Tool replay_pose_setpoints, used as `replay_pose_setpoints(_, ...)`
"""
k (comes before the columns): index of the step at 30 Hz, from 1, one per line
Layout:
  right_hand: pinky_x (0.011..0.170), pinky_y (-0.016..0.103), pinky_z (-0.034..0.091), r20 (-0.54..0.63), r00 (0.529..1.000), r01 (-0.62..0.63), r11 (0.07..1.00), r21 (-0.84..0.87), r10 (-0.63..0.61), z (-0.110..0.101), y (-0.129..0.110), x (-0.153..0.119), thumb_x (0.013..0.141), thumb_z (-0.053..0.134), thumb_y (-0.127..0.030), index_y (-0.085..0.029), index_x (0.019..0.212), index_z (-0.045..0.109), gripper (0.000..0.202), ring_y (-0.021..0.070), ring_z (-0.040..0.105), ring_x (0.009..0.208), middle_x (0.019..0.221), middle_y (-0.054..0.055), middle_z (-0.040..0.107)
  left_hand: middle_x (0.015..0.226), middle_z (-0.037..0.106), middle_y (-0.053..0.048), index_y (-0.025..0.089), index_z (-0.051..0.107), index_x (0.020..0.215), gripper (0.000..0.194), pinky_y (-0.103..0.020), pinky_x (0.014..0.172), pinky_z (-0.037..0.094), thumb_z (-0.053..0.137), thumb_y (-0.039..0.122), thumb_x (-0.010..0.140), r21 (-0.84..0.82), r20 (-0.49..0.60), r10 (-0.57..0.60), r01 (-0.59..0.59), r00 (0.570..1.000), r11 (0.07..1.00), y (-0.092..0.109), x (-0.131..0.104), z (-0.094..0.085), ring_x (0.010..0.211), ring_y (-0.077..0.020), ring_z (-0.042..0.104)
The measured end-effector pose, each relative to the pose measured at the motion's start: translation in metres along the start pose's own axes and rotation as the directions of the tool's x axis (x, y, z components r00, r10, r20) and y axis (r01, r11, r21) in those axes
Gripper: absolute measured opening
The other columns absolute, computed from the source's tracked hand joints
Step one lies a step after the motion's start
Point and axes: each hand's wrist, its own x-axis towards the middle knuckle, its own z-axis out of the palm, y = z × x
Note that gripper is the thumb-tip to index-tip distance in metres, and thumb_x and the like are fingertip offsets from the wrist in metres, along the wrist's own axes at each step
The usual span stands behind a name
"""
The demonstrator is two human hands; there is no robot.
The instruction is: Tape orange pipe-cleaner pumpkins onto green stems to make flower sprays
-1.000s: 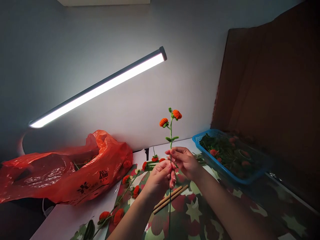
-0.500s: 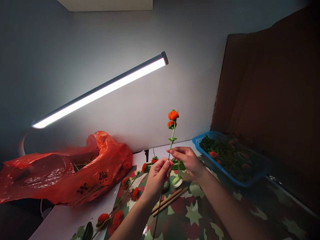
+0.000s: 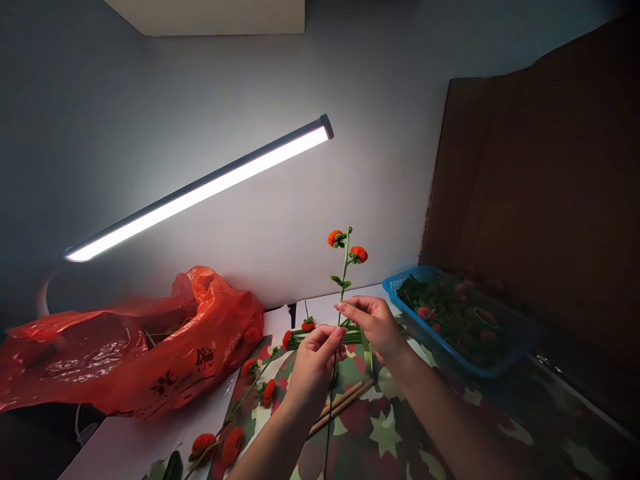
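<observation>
An artificial flower stem (image 3: 345, 267) stands upright before me, with two fuzzy orange blooms and small green leaves on a green-wrapped upper part. Its lower part is a bare dark wire running down toward the table. My left hand (image 3: 320, 357) is closed, pinching the wire between thumb and forefinger. Just above it, my right hand (image 3: 375, 327) is closed at the lower end of the wrapping, thumb and forefinger pinching the green floral tape at the stem. A roll of green tape (image 3: 368, 357) hangs below my right hand, seen nearly edge-on.
Beneath my hands, two wooden sticks (image 3: 343, 407) lie on a patterned mat (image 3: 385, 433). Behind are green stems (image 3: 355, 335). More orange flowers (image 3: 267, 392) lie left, beside a red plastic bag (image 3: 200, 353). A blue basket (image 3: 425, 337) of flowers stands right. A lamp (image 3: 210, 187) glows above.
The flower stem has turned between my fingers, so its two blooms now point to opposite sides. The tape roll has swung from a round view to nearly edge-on. The view has shifted slightly.
</observation>
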Motion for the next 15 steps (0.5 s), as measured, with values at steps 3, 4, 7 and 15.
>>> replay_pose_setpoints(3,0.051,0.021,0.031,0.048,0.997,-0.068,0.994,0.083,0.064,-0.002,0.006,0.001,0.064,0.071,-0.032,-0.013,0.064,0.068,0.019,0.0074,0.035,0.053,0.055,-0.003,0.048,0.057,0.048,0.003,0.014,0.061,0.064,0.026,-0.020,0.053,0.037,0.074,0.037,0.062,-0.088,-0.001,-0.008,0.007,1.000,0.996,-0.007,0.000,0.001,0.052,-0.0066,0.041)
replay_pose_setpoints(4,0.051,0.021,0.031,0.067,0.994,-0.088,0.991,0.100,0.082,-0.003,0.007,0.001,0.064,0.072,-0.033,-0.014,0.065,0.068,0.019,0.0074,0.036,0.053,0.055,-0.003,0.049,0.058,0.049,0.003,0.014,0.061,0.065,0.025,-0.020,0.054,0.038,0.073,0.036,0.063,-0.082,0.004,0.000,0.000,1.000,0.997,-0.008,-0.001,0.001,0.053,-0.0069,0.042)
replay_pose_setpoints(7,0.051,0.023,0.035,0.138,0.986,-0.105,0.990,0.090,0.092,-0.005,0.007,0.000,0.066,0.070,-0.035,-0.014,0.065,0.066,0.021,0.0092,0.042,0.052,0.055,-0.002,0.052,0.075,0.059,-0.002,0.016,0.064,0.083,0.025,-0.023,0.064,0.042,0.069,0.036,0.068,0.012,0.027,0.070,-0.070,0.997,0.997,0.000,-0.003,-0.002,0.066,-0.0109,0.052)
replay_pose_setpoints(15,0.059,0.025,0.035,0.172,0.981,0.125,0.964,-0.234,-0.085,-0.004,-0.004,-0.006,0.074,0.063,-0.033,-0.015,0.060,0.061,0.023,0.0119,0.043,0.059,0.058,-0.001,0.049,0.127,0.046,-0.009,0.025,0.050,0.117,0.041,-0.037,0.086,0.044,0.058,0.022,0.078,0.669,0.214,0.777,-0.669,0.592,0.324,0.098,0.026,-0.001,0.107,-0.0211,0.050)
